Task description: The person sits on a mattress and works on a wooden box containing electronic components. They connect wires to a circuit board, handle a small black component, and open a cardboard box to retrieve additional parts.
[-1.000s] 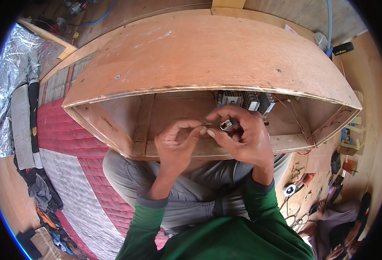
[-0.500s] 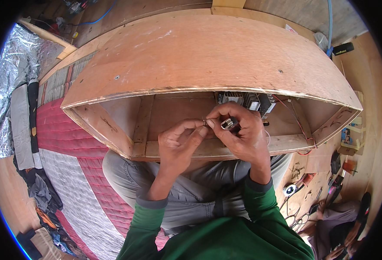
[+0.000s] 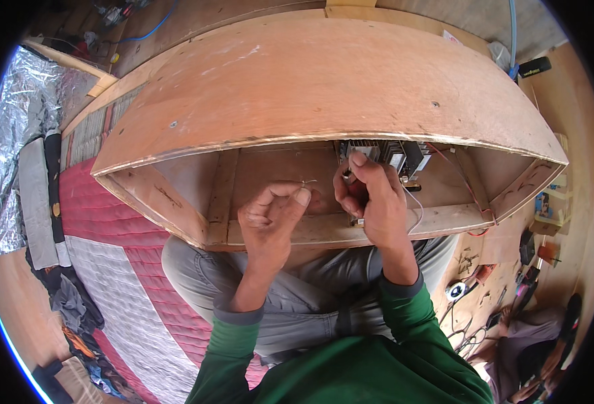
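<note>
My left hand (image 3: 270,215) is closed in a pinch, with a short thin wire (image 3: 310,181) sticking out between thumb and forefinger. Just to its right, my right hand (image 3: 378,198) has its fingers curled around a small dark object with a metal end (image 3: 358,221). Most of that object is hidden by the fingers. Both hands are in front of the open side of a long wooden box (image 3: 310,87), apart from each other. A pale thin cable (image 3: 419,212) loops beside my right wrist.
Inside the box, circuit parts with metal fins (image 3: 394,158) sit behind my right hand, and red wires (image 3: 469,185) run along its right side. A red and grey quilt (image 3: 125,269) lies to the left. Screws, cables and a white roll (image 3: 455,291) lie on the right; another person (image 3: 533,343) sits beyond.
My hands have drawn apart after meeting at the fingertips. My right hand has turned and lifted its thumb, and the metal end now shows lower down. My left hand keeps its pinch.
</note>
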A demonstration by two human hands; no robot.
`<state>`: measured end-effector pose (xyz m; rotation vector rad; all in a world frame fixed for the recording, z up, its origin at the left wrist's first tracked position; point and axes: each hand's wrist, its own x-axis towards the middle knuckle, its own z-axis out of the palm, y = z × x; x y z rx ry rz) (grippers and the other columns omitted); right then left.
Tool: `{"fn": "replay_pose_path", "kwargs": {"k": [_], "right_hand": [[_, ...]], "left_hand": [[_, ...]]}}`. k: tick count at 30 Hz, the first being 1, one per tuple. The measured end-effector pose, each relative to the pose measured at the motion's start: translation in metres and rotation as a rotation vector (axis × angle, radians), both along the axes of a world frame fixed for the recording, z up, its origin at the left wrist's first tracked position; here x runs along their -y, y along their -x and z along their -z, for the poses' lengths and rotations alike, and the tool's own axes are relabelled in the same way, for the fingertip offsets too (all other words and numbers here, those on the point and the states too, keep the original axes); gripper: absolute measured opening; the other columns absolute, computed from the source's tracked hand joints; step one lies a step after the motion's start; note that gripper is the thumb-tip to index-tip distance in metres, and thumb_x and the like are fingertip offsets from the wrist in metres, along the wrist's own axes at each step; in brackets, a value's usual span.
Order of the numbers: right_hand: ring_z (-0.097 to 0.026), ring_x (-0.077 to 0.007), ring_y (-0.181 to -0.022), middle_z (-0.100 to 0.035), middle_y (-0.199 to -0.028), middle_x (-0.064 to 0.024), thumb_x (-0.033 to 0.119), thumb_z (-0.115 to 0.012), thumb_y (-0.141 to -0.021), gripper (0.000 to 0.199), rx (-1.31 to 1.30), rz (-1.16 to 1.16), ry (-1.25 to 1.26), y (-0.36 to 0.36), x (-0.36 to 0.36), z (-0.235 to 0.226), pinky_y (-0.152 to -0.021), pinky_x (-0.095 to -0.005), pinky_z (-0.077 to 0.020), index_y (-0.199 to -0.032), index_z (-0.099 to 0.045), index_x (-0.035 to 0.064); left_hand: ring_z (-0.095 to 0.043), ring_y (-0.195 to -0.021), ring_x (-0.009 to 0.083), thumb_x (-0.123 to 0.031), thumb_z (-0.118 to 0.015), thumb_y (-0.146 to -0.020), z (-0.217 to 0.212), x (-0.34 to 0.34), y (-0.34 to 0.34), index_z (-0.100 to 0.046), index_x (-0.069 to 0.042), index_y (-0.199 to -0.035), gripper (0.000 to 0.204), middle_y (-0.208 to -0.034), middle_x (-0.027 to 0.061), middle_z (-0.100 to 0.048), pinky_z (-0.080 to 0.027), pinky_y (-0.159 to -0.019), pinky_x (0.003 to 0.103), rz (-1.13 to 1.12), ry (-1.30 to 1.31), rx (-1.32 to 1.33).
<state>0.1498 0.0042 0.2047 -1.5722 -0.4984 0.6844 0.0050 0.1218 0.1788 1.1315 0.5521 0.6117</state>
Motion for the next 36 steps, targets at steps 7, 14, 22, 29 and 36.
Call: {"fn": "replay_pose_path", "kwargs": {"k": [7, 14, 22, 29, 36], "right_hand": [[-0.056, -0.0123, -0.07, -0.061, -0.096, -0.0098, 0.011, -0.046, -0.113, 0.019, 0.025, 0.015, 0.011, 0.022, 0.002, 0.015, -0.059, -0.0279, -0.0465, -0.114, -0.063, 0.0032], [-0.061, -0.0153, -0.087, -0.06, -0.113, -0.0094, 0.016, -0.052, -0.115, 0.021, 0.248, -0.086, 0.148, 0.024, 0.001, 0.002, -0.069, -0.0297, -0.0535, -0.123, -0.066, 0.0025], [-0.064, -0.0374, -0.069, -0.066, -0.074, -0.024, 0.03, -0.051, -0.111, 0.046, 0.125, 0.011, 0.074, 0.022, -0.01, -0.009, -0.069, -0.0469, -0.0488, -0.09, -0.063, -0.0094], [-0.064, -0.0445, -0.07, -0.068, -0.077, -0.0261, 0.03, -0.051, -0.111, 0.045, 0.077, 0.027, 0.112, 0.023, -0.008, -0.015, -0.068, -0.0492, -0.0487, -0.089, -0.063, -0.0085], [-0.061, -0.0423, -0.073, -0.066, -0.082, -0.0251, 0.03, -0.048, -0.112, 0.044, 0.127, -0.035, 0.134, 0.021, -0.006, -0.006, -0.07, -0.046, -0.0496, -0.093, -0.064, -0.0074]], "left_hand": [[-0.07, -0.102, 0.0138, -0.002, -0.076, -0.101, -0.002, 0.002, -0.001, -0.076, 0.001, -0.106, 0.007, -0.107, 0.0095, -0.078, -0.054, -0.094, 0.03, 0.023, -0.049, 0.052], [-0.069, -0.101, 0.0136, 0.001, -0.074, -0.101, -0.002, 0.003, -0.001, -0.076, 0.004, -0.107, 0.007, -0.108, 0.0088, -0.075, -0.054, -0.094, 0.03, 0.05, -0.026, 0.096], [-0.072, -0.102, 0.0186, 0.004, -0.071, -0.103, 0.001, 0.001, -0.002, -0.074, 0.007, -0.109, 0.007, -0.109, 0.0119, -0.074, -0.065, -0.092, 0.038, 0.082, -0.04, 0.162], [-0.072, -0.102, 0.0187, 0.004, -0.071, -0.103, -0.002, 0.002, -0.003, -0.074, 0.007, -0.108, 0.006, -0.108, 0.0114, -0.074, -0.065, -0.092, 0.039, 0.077, -0.018, 0.179], [-0.072, -0.098, 0.0152, 0.004, -0.073, -0.102, -0.002, 0.001, -0.002, -0.074, 0.006, -0.105, 0.005, -0.105, 0.0087, -0.074, -0.062, -0.089, 0.033, 0.066, -0.107, 0.096]]}}
